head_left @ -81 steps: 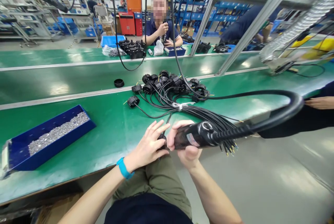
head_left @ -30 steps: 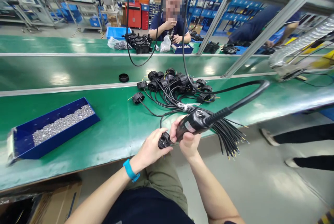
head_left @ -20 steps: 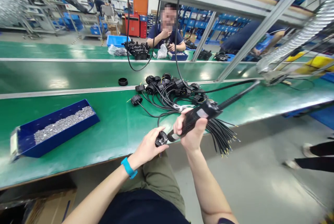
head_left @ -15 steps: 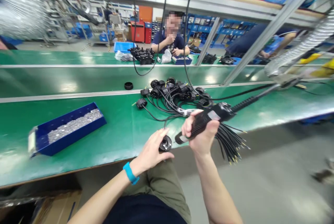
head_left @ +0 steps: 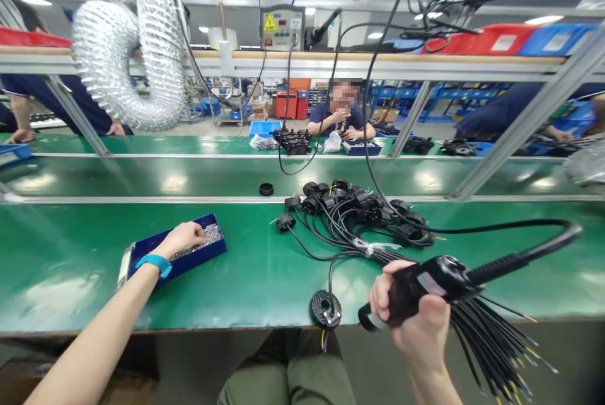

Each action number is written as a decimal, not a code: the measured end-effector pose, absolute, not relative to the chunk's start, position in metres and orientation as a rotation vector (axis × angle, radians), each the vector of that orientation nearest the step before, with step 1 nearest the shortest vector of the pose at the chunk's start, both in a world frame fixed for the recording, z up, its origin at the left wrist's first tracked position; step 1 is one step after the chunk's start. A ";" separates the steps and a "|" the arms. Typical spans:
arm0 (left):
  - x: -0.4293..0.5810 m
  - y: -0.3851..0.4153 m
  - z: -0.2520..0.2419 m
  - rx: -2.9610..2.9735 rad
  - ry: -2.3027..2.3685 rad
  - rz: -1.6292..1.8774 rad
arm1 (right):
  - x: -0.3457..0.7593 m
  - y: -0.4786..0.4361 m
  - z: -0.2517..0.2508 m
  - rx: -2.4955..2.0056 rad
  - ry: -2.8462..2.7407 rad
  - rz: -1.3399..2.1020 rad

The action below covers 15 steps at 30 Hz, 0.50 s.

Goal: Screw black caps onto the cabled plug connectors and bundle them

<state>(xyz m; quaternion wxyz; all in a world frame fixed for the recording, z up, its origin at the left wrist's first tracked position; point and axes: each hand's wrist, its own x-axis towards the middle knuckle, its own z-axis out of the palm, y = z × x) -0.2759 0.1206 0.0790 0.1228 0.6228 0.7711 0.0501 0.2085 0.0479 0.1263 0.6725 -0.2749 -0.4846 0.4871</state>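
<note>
My right hand (head_left: 416, 317) is closed round a black electric screwdriver (head_left: 425, 285) whose thick cable (head_left: 543, 238) loops up to the right. Its tip points left at a round black connector (head_left: 326, 308) lying at the table's near edge. My left hand (head_left: 184, 238), with a blue wristband, reaches into a blue tray (head_left: 142, 250) of small silver screws; its fingers curl down among the screws, and what they hold is hidden. A tied bundle of black cables (head_left: 359, 228) with more round connectors lies behind on the green table (head_left: 255, 273).
A loose black ring (head_left: 266, 189) sits on the belt beyond. A person (head_left: 343, 118) works at the far side with black parts and a bag. A silver duct (head_left: 137, 46) hangs at upper left. Bare cable ends (head_left: 510, 354) overhang the near edge.
My left hand let go of the round connector, which now lies at the table edge, and moved left into the screw tray. The view has tilted upward. The right hand still holds the screwdriver.
</note>
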 end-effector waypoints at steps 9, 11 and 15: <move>-0.271 0.106 0.080 1.816 2.269 0.180 | 0.214 0.045 0.127 -0.641 -1.116 1.077; -0.263 0.100 0.088 1.801 2.341 0.253 | 0.213 0.044 0.129 -0.637 -1.109 1.081; -0.200 0.080 0.101 1.933 2.272 0.658 | 0.203 0.045 0.137 -0.590 -1.072 1.112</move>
